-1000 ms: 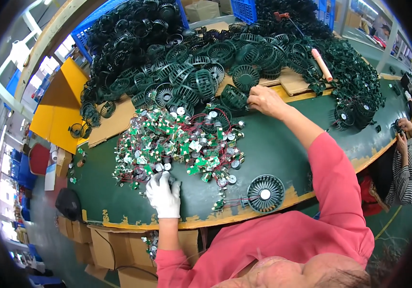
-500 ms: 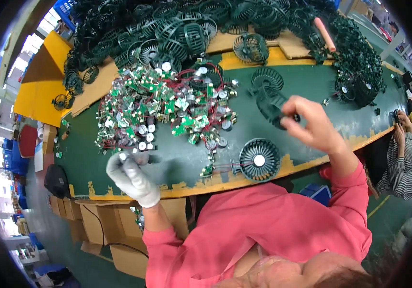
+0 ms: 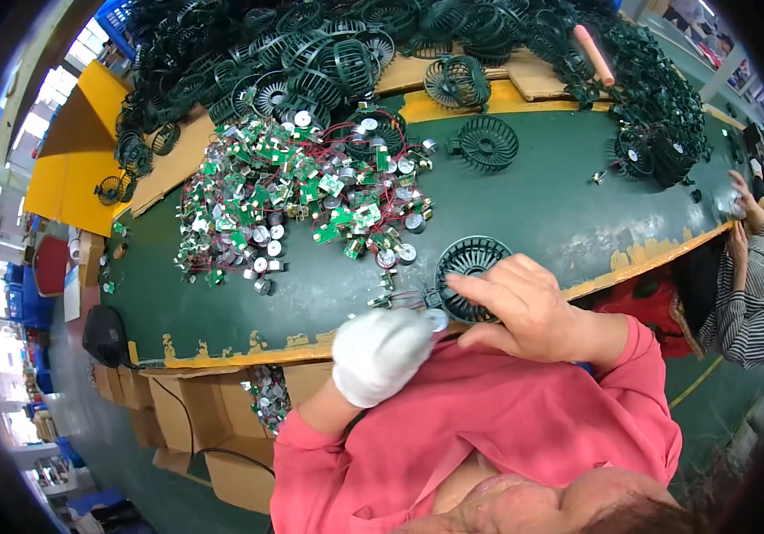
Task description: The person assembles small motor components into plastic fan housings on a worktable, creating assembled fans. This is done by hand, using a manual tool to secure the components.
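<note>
My left hand (image 3: pixel 384 356), in a white glove and smeared by motion, is closed near the table's front edge. At its fingertips shows a small round silver motor (image 3: pixel 436 319). My bare right hand (image 3: pixel 521 311) curls over the right side of a dark green round fan housing (image 3: pixel 471 254), its thumb and forefinger bent. The fingers hide the housing's middle and lower right. Left of the housing, thin wires lead to a small green circuit board (image 3: pixel 382 302). Another fan housing (image 3: pixel 487 143) lies farther back on the green table (image 3: pixel 569 200).
A heap of circuit boards with wired motors (image 3: pixel 311 182) lies left of centre. Dark green housings (image 3: pixel 311 62) are piled along the back, beside a pink rod (image 3: pixel 594 55). Cardboard boxes (image 3: pixel 222 418) stand below the front edge. A co-worker in a striped sleeve (image 3: pixel 742 303) sits at right.
My left hand has moved right from beside the board heap to the front housing. The right hand has come down and left from the back, where one housing now lies instead of two.
</note>
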The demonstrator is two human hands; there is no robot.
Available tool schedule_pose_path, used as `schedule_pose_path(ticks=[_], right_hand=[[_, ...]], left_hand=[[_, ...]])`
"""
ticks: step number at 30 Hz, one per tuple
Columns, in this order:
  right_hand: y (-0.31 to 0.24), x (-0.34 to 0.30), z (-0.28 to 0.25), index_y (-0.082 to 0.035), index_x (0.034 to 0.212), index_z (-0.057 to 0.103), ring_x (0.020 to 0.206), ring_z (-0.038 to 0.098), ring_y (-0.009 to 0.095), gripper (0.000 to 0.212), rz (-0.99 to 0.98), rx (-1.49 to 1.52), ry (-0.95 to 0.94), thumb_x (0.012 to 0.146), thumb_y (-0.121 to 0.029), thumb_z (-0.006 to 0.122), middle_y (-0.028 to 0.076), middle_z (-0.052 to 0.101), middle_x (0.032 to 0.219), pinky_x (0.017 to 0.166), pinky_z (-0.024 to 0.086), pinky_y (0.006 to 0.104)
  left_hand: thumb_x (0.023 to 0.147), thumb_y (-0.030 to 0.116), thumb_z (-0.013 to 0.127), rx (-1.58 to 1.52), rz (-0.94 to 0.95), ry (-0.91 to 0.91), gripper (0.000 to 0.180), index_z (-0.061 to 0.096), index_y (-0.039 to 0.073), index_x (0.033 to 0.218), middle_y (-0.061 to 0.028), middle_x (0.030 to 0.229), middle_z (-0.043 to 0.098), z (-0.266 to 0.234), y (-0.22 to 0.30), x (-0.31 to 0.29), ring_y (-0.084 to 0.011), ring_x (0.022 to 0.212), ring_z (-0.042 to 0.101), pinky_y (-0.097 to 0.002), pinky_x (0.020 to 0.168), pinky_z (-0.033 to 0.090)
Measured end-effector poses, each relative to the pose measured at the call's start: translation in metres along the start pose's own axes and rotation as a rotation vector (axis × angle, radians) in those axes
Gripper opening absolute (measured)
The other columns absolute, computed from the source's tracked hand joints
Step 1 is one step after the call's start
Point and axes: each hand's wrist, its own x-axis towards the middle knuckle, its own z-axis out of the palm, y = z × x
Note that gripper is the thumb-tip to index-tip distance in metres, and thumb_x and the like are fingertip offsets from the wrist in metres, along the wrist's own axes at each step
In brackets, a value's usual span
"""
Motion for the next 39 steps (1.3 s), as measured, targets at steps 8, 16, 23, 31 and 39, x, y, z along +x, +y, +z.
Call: schedule_pose_path(ticks=[8,16,23,31,39], right_hand=[[0.008,0.001,-0.005,-0.005,0.1,0.063,0.071,0.056,0.023,0.033,0.025,-0.053,0.027,0.07,-0.014,0.073,0.005,0.058,0.081,0.066,0.042,0.0341],[0.027,0.007,-0.01,-0.007,0.099,0.062,0.076,0.054,0.02,0.033,-0.026,-0.32,-0.249,0.071,-0.019,0.074,0.003,0.056,0.079,0.074,0.039,0.0344],[0.034,0.013,-0.004,-0.008,0.096,0.062,0.075,0.055,0.019,0.034,-0.033,-0.262,-0.363,0.07,-0.024,0.075,0.002,0.055,0.076,0.069,0.037,0.034],[0.038,0.017,-0.007,-0.01,0.081,0.058,0.075,0.056,0.021,0.025,-0.02,-0.178,-0.34,0.069,-0.025,0.074,0.003,0.053,0.075,0.069,0.036,0.0349],[0.032,0.025,-0.004,-0.01,0.069,0.059,0.073,0.055,0.023,0.007,-0.065,-0.218,-0.476,0.071,-0.017,0.06,0.007,0.055,0.07,0.068,0.038,0.0381]], left_hand=[[0.062,0.013,0.077,0.061,0.008,-0.058,0.041,0.063,0.01,0.1,-0.0094,0.095,0.061,0.02,0.005,0.011,-0.0268,0.073,0.061,-0.0359,0.06,0.05],[0.068,0.018,0.076,0.052,-0.167,-0.242,0.042,0.061,0.012,0.107,-0.0104,0.105,0.058,0.022,-0.004,0.01,-0.0295,0.083,0.058,-0.0386,0.069,0.048],[0.068,0.019,0.075,0.106,-0.145,-0.244,0.034,0.064,0.016,0.1,-0.0048,0.1,0.059,0.017,-0.007,0.011,-0.0252,0.078,0.056,-0.0361,0.066,0.047],[0.072,0.024,0.073,0.115,-0.141,-0.259,0.034,0.063,0.017,0.103,-0.0039,0.102,0.057,0.018,-0.009,0.01,-0.0236,0.086,0.055,-0.0365,0.072,0.044],[0.067,0.02,0.076,0.12,-0.113,-0.231,0.041,0.065,0.017,0.106,-0.0057,0.1,0.058,0.026,-0.008,0.001,-0.0257,0.097,0.054,-0.0442,0.096,0.038]])
